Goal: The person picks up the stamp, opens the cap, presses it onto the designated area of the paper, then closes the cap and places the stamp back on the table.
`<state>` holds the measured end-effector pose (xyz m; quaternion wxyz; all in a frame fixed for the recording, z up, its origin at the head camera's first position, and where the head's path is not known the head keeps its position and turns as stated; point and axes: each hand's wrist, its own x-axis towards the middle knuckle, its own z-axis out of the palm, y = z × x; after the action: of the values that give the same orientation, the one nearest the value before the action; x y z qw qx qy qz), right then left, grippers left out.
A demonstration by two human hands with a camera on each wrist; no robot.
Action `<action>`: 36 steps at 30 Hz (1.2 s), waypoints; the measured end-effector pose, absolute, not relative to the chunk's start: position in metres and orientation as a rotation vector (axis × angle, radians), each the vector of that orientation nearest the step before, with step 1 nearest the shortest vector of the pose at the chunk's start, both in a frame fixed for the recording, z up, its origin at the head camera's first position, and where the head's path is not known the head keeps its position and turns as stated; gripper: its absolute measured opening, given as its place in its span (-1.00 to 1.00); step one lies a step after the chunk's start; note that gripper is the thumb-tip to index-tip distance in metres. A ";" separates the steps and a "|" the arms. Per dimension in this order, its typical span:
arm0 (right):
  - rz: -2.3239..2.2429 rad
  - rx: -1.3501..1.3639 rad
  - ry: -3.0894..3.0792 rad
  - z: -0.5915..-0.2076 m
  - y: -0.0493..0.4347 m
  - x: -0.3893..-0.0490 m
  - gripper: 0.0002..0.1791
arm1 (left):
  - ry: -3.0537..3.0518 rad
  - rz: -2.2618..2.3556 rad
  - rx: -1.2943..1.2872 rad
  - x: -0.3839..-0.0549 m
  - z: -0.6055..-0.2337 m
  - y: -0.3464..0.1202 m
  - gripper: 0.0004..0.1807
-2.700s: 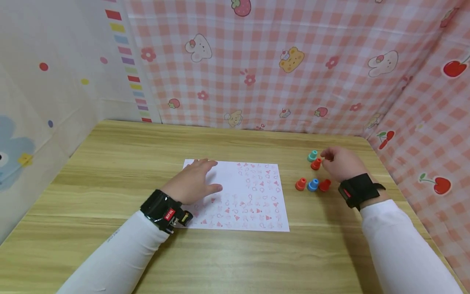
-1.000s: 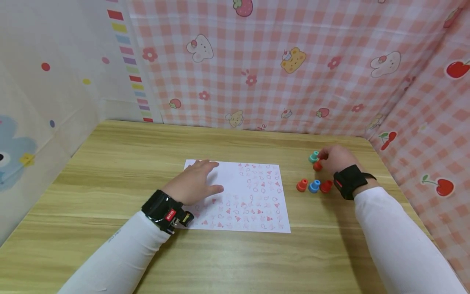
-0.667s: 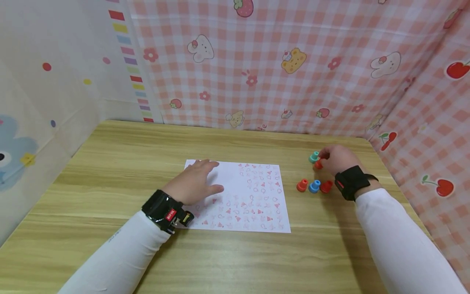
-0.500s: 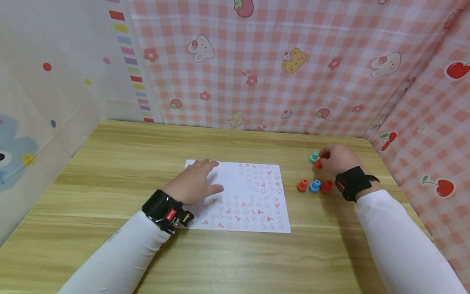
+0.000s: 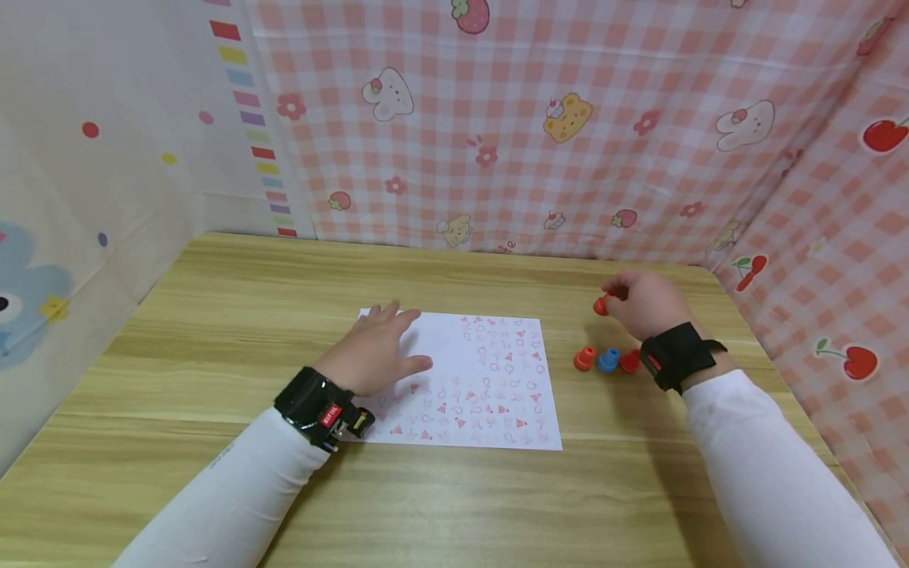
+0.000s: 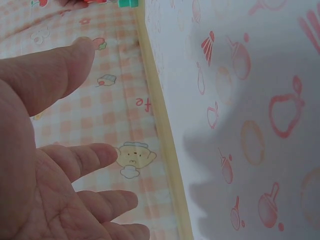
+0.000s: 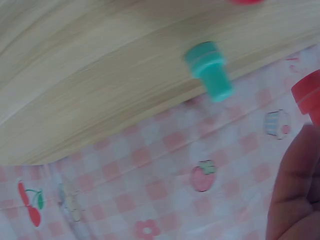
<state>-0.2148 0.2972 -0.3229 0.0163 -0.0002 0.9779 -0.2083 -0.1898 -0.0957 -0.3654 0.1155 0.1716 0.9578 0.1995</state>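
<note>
My right hand (image 5: 645, 306) pinches a red stamp (image 5: 601, 305) by its narrow handle, above the back right of the table. In the right wrist view the red stamp (image 7: 306, 95) shows at the right edge by the fingertips. A teal stamp (image 7: 210, 70) stands on the wood close by; in the head view it is hidden. My left hand (image 5: 375, 355), fingers spread, is over the left part of a white sheet of paper (image 5: 443, 339) and holds nothing. Rows of small red and pale prints, such as shuttlecocks, paddles and pears, cover much of the sheet.
Nearer than the right hand, a red stamp (image 5: 585, 358), a blue stamp (image 5: 607, 360) and another red stamp (image 5: 629, 361) stand in a row right of the paper. The wooden table (image 5: 440, 505) ends at a pink checked cloth (image 5: 454, 158) behind and at the right.
My right hand reached the red stamp beside the teal one, gripped it, lifted it and moved it slightly left and back. The teal stamp is now covered in the head view. My left hand barely moved.
</note>
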 end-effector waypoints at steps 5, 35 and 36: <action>-0.712 -0.064 3.062 -0.318 0.282 -0.210 -0.65 | 2.809 0.569 0.504 -0.190 -0.365 -0.096 -0.07; -1.327 -0.317 2.827 -0.340 0.184 -0.174 -0.86 | 2.856 0.625 0.602 -0.185 -0.364 -0.090 -0.05; -1.352 -0.317 2.816 -0.341 0.181 -0.173 -0.86 | 2.856 0.640 0.607 -0.185 -0.364 -0.090 -0.06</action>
<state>-0.1729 0.1813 -0.3406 0.0008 -0.1008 0.8970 -0.4304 -0.1848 -0.0897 -0.3640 0.0762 0.2027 0.9526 0.2135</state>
